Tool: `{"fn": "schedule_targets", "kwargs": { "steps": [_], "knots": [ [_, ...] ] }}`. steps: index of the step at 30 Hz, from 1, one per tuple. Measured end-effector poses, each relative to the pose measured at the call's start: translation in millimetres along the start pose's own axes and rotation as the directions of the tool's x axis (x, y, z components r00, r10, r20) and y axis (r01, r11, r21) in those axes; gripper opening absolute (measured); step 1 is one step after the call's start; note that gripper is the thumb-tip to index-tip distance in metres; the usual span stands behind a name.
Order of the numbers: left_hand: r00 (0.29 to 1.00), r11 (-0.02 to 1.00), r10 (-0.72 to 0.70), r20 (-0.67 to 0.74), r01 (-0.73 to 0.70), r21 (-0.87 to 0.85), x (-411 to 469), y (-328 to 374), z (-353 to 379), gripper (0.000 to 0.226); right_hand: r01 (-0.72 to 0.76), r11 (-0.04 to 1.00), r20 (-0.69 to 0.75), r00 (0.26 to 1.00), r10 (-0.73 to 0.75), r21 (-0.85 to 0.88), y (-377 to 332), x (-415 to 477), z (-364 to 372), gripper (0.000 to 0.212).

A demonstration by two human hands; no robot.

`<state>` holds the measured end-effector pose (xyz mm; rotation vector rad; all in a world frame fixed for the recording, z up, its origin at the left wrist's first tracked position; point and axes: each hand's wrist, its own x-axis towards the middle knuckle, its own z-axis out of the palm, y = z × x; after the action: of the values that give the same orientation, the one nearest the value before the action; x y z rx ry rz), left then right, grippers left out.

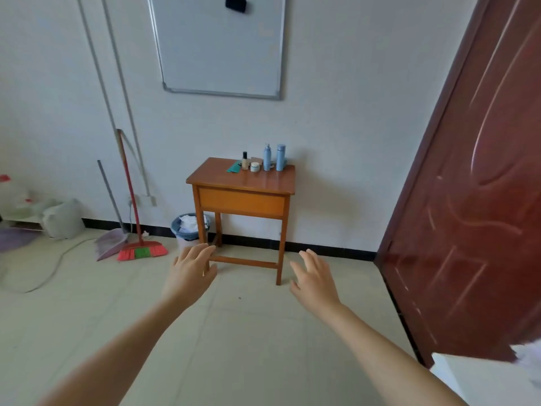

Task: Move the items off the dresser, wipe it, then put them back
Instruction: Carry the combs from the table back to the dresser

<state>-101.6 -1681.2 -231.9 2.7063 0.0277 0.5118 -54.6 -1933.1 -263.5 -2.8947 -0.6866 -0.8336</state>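
Note:
A small orange-brown wooden dresser [231, 180] stands against the far wall. Along its back right edge sit two light blue bottles [267, 158] [280, 157], a small white jar [255, 167], a small foundation bottle with a black cap [244, 160] and a flat green item [234, 167]. My left hand [190, 272] and my right hand [314, 278] are stretched out in front of me, well short of the dresser. Both have straight, spread fingers and hold nothing.
A blue waste bin [188, 228] stands left of the dresser. A red broom [140, 250] and a dustpan [112, 243] lean on the wall further left. A dark red door [474, 200] stands open on the right. A white surface [483, 379] shows at the lower right. A whiteboard [219, 45] hangs above.

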Motion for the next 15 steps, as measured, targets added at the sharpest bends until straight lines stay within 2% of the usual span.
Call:
{"fn": "schedule_targets", "kwargs": {
  "steps": [4,7,15],
  "knots": [
    [0.993,0.996,-0.065,-0.094,0.07,0.047,-7.7,-64.5,-63.4,0.041,0.116,0.985,-0.086,0.991,-0.105,0.124,-85.1,59.3,-8.8,0.027],
    [0.985,0.991,-0.108,-0.137,0.117,0.061,-6.6,-97.3,-95.6,0.043,0.2,0.974,-0.119,0.975,-0.187,0.109,-130.0,89.7,-17.4,0.031],
    [0.971,0.99,-0.097,-0.22,0.118,0.08,40.2,-134.0,-131.1,0.043,0.311,0.95,-0.15,0.941,-0.303,0.035,-154.8,169.0,-13.8,0.031]
  ]
}}
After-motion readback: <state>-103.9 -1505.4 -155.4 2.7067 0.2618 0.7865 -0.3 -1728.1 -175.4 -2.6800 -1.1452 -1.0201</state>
